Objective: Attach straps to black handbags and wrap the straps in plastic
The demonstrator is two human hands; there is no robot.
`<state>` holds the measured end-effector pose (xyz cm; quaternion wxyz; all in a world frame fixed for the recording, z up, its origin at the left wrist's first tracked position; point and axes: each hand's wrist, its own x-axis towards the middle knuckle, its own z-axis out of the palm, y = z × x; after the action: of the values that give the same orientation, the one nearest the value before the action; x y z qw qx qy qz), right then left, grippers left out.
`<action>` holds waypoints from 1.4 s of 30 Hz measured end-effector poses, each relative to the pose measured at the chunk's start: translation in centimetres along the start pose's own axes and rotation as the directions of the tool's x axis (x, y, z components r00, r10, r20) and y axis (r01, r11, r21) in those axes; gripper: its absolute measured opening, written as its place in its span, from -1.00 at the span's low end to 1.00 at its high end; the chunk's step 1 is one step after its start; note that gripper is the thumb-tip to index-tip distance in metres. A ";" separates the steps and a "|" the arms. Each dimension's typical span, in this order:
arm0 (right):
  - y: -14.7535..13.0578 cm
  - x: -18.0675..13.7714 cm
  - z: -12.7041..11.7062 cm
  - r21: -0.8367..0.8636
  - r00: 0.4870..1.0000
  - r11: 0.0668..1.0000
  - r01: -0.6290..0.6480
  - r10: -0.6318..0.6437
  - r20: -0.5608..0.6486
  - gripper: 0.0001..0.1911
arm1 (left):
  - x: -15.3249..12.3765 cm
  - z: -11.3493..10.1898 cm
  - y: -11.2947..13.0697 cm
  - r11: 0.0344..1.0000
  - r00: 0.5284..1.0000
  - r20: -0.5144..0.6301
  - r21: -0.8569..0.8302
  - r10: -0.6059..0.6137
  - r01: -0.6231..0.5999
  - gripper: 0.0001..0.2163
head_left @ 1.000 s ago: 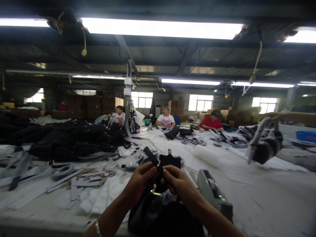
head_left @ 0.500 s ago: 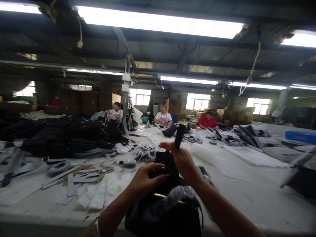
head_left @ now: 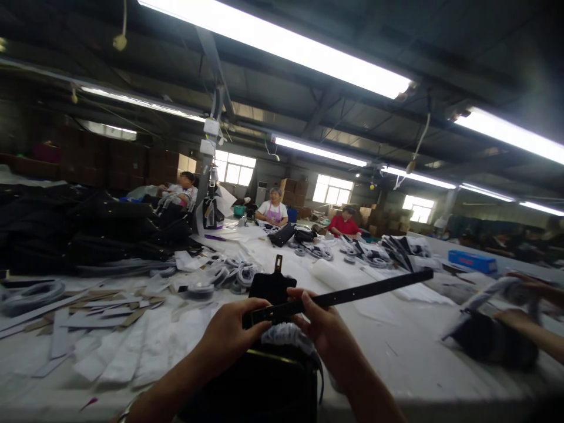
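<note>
A black handbag stands at the table's near edge right in front of me, with its flap raised behind. My left hand pinches the near end of a long black strap. My right hand grips the same strap a little further along. The strap runs out level to the right, over the white table. A wad of clear wrapping sits on the bag between my hands.
A pile of black bags fills the left. Grey strips and rolled straps lie ahead. At the right a co-worker's hands handle a wrapped black bag. Three people sit at the far end. A blue tray stands far right.
My right hand came down from holding the strap upright; the strap now lies stretched out level to the right between both hands. The view has tilted left.
</note>
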<state>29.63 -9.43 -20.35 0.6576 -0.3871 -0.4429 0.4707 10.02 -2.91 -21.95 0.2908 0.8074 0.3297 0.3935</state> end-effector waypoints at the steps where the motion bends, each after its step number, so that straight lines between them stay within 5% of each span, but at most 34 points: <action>1: 0.5 -0.3 0.2 -0.057 1.000 0.998 -0.026 0.027 0.005 -0.65 | 0.0 0.0 -0.1 1.000 1.000 0.005 -0.005 -0.001 0.001 -0.74; 8: 1.4 -0.2 -0.2 -0.106 0.996 0.991 -0.079 0.074 -0.045 -0.47 | -0.2 -0.4 -0.4 0.996 0.998 -0.023 -0.071 0.058 -0.060 -0.67; 26: 1.7 -0.8 1.4 -0.191 1.000 0.981 0.026 -0.023 0.020 -0.55 | 0.5 0.2 -0.6 0.985 0.998 0.014 -0.160 -0.062 0.063 -0.61; 36: 1.6 -0.1 1.2 -0.314 0.994 0.948 0.050 -0.077 -0.075 -0.61 | 1.0 -0.4 -0.4 0.949 0.988 0.102 -0.281 -0.118 0.142 -0.56; 39: 1.7 -0.3 1.6 -0.495 0.983 0.859 0.128 -0.177 -0.052 -0.65 | 0.8 -0.2 -0.4 0.959 0.990 0.077 -0.251 -0.114 0.130 -0.57; 42: 1.7 -0.9 2.6 -0.763 0.935 0.573 0.300 -0.336 0.116 -0.73 | 0.6 0.3 -0.2 0.983 0.997 -0.010 -0.167 -0.078 0.075 -0.63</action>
<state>26.59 -9.58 -21.32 0.5118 -0.5537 -0.6488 0.1028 10.49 -2.37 -22.04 0.3696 0.7638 0.3287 0.4148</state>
